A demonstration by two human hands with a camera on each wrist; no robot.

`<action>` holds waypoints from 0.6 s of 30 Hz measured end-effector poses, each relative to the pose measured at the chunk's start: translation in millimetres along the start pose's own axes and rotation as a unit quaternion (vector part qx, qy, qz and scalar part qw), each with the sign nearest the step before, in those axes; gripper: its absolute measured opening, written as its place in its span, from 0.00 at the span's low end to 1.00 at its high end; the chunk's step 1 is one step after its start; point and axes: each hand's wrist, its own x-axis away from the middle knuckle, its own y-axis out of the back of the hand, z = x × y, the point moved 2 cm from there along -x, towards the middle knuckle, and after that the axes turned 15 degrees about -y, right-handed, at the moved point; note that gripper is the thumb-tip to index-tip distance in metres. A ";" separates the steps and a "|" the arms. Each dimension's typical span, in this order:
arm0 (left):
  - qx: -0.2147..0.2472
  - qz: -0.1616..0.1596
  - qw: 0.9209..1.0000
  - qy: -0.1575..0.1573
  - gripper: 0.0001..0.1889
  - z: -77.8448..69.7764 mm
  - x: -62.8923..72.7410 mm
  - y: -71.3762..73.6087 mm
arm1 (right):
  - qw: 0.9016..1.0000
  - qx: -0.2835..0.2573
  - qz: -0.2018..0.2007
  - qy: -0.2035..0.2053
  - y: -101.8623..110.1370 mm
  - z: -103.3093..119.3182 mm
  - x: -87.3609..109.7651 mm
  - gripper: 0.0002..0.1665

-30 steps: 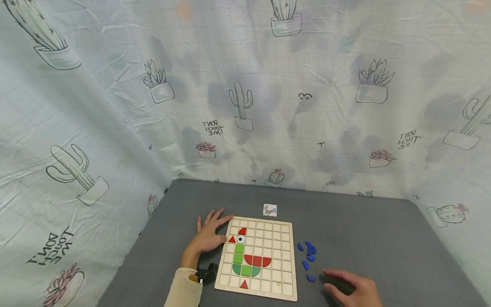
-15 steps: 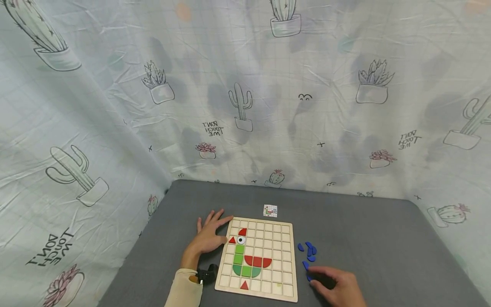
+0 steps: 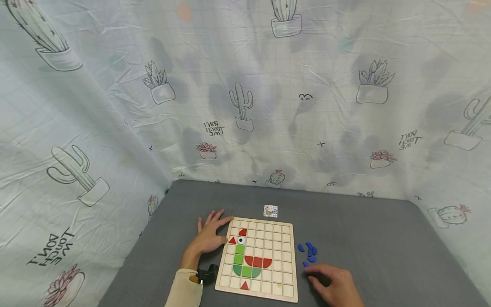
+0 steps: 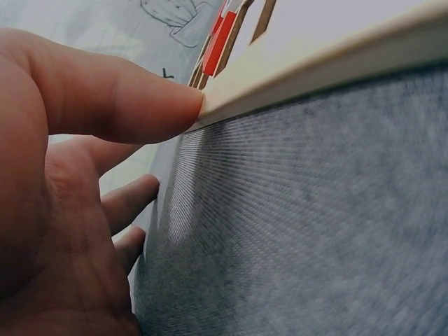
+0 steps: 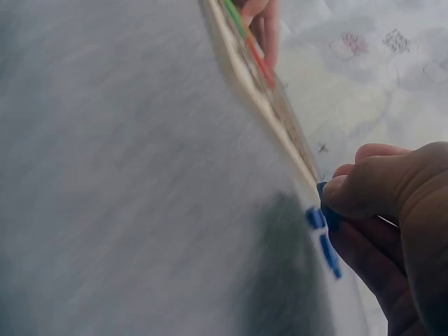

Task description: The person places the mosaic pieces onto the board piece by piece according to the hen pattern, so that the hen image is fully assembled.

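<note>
A wooden grid board (image 3: 278, 256) lies on the table, holding a bird-like figure of red, green and eye-printed pieces. My left hand (image 3: 209, 236) rests at its left edge, fingers spread, thumb and index finger touching the rim. In the left wrist view the thumb (image 4: 147, 101) presses straight against the board's side. Right of the board, my right hand (image 3: 335, 283) pinches a blue semicircle piece (image 5: 330, 218) between thumb and fingers, seen best in the right wrist view. Just beyond those fingertips lies another blue semicircle (image 3: 305, 264), partly hidden.
Several more blue semicircle pieces (image 3: 310, 248) lie loosely grouped right of the board. A small printed pattern card (image 3: 270, 211) lies behind it. The grey table (image 3: 356, 230) meets a cactus-print curtain (image 3: 268, 106) at the back and sides.
My right hand has moved left to the nearest blue semicircle, taken hold of it and lifted it slightly. My left hand and the board have stayed in place.
</note>
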 end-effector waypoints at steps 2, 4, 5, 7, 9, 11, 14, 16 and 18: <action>0.000 -0.001 1.000 0.000 0.39 0.3 0.4 0.4 | 1.000 -0.019 0.003 0.023 -1.9 5.4 -4.2 0.26; 0.002 -0.001 1.000 -0.001 0.39 0.8 0.7 0.7 | 0.998 -0.046 0.028 0.026 -4.8 11.7 -9.5 0.25; 0.002 0.000 1.000 -0.001 0.39 0.9 0.8 0.8 | 0.997 -0.060 0.044 0.027 -6.6 15.1 -12.3 0.24; 0.002 0.002 1.000 -0.004 0.39 1.3 0.9 0.9 | 0.994 -0.082 0.074 0.026 -11.1 21.3 -18.3 0.22; 0.002 0.004 1.000 -0.006 0.39 1.9 0.6 0.8 | 0.991 -0.094 0.092 0.034 -16.8 27.3 -24.6 0.22; 0.001 0.006 1.000 -0.006 0.39 2.6 0.7 0.3 | 0.988 -0.102 0.102 0.054 -23.4 32.5 -31.3 0.21; 0.000 0.007 1.000 -0.005 0.39 4.0 0.8 -0.5 | 0.984 -0.111 0.118 0.076 -34.3 38.8 -40.9 0.21; -0.001 0.008 1.000 -0.005 0.39 4.6 1.1 -0.9 | 0.980 -0.117 0.138 0.083 -42.0 41.9 -46.9 0.20; 0.000 0.008 1.000 -0.007 0.39 4.9 1.1 -0.9 | 0.977 -0.115 0.156 0.086 -49.5 44.1 -52.3 0.19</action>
